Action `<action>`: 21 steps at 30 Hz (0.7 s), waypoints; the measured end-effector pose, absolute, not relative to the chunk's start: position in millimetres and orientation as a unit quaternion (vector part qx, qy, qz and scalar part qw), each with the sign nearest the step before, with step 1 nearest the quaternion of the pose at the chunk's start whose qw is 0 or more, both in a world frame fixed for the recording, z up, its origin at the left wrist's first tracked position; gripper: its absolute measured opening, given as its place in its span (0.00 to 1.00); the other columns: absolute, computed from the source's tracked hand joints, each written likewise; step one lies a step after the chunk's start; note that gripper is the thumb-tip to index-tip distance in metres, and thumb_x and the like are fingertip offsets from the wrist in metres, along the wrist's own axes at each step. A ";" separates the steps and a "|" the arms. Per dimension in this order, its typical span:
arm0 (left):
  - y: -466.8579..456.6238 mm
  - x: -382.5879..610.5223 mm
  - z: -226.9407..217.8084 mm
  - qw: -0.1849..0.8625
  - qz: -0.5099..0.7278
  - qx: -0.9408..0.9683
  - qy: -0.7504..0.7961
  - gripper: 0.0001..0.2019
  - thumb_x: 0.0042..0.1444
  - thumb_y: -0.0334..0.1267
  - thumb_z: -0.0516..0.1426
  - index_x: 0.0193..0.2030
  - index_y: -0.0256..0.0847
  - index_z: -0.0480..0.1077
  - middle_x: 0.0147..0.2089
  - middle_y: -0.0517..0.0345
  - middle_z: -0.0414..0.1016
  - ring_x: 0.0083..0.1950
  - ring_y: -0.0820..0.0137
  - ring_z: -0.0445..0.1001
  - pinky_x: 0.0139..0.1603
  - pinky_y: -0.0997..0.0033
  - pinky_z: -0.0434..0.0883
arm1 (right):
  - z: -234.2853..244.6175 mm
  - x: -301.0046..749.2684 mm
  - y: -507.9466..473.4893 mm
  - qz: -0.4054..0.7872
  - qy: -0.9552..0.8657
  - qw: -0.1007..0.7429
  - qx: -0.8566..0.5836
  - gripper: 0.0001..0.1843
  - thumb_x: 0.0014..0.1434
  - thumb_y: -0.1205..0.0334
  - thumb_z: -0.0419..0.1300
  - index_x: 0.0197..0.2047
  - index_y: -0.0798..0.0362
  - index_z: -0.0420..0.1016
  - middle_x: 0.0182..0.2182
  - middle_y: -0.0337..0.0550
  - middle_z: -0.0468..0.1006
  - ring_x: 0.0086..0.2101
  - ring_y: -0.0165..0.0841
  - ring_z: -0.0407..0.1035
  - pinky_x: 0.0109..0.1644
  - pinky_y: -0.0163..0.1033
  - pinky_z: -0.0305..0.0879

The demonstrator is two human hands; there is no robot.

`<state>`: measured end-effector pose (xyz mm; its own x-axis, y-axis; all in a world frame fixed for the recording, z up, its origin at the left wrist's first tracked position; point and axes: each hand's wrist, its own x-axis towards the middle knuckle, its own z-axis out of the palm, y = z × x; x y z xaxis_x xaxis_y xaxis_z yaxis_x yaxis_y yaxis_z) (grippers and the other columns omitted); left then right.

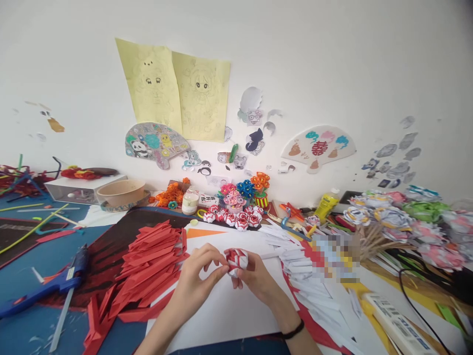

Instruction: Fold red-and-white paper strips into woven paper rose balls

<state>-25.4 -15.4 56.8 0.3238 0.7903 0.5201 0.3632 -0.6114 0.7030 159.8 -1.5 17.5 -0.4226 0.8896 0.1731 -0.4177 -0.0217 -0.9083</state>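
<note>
red-and-white woven paper ball (237, 260) sits dead centre for me, pinched between left hand (197, 280) and right hand (258, 282) fingertips, both equally near.

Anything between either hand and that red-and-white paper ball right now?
Nothing visible. The left hand pinches the paper ball from its left side, and the right hand cups it from below and the right, above the white sheet. The red strips lie off to the left, apart from both hands.
</note>
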 end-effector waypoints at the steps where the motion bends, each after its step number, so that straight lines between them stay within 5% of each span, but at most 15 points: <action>1: -15.9 -25.5 57.2 0.226 0.438 0.786 0.374 0.06 0.61 0.39 0.57 0.35 0.41 0.71 0.35 0.57 0.72 0.35 0.70 0.67 0.36 0.70 0.61 | 17.8 160.0 -1.5 0.677 -0.506 0.480 -0.235 0.26 0.47 0.55 0.72 0.48 0.58 0.76 0.27 0.41 0.75 0.22 0.28 0.68 0.23 0.31 0.60; 21: -16.4 -26.9 55.6 0.001 0.391 0.872 0.295 0.05 0.62 0.29 0.53 0.38 0.40 0.70 0.33 0.58 0.73 0.33 0.71 0.66 0.36 0.69 0.56 | 20.6 164.1 0.0 0.651 -0.560 0.431 -0.278 0.17 0.50 0.58 0.70 0.40 0.59 0.76 0.24 0.37 0.70 0.20 0.24 0.61 0.22 0.30 0.55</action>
